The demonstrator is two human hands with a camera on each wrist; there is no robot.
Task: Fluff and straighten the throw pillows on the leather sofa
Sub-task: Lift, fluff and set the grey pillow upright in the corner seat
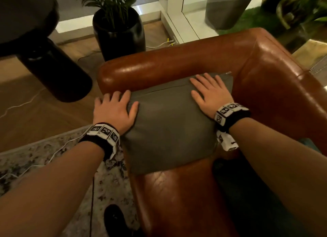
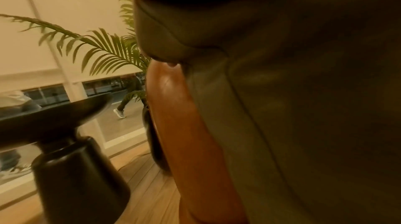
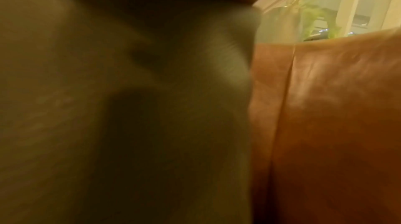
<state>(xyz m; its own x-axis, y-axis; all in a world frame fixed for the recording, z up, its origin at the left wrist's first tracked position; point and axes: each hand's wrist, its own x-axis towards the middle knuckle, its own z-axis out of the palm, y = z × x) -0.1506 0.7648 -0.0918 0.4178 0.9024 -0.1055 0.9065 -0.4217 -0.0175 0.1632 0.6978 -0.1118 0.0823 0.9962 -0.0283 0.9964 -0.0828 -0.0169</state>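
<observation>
A grey-green throw pillow leans in the corner of the brown leather sofa, against its armrest. My left hand lies flat on the pillow's left edge, fingers spread and straight. My right hand lies flat on the upper right part, fingers straight and pointing toward the armrest. In the left wrist view the pillow fills the right side beside the armrest. The right wrist view is blurred, with the pillow on the left and sofa leather on the right.
A black potted palm stands behind the armrest. A black round side table stands to the left on the wood floor. White cables cross the floor and a patterned rug. A window frame runs behind.
</observation>
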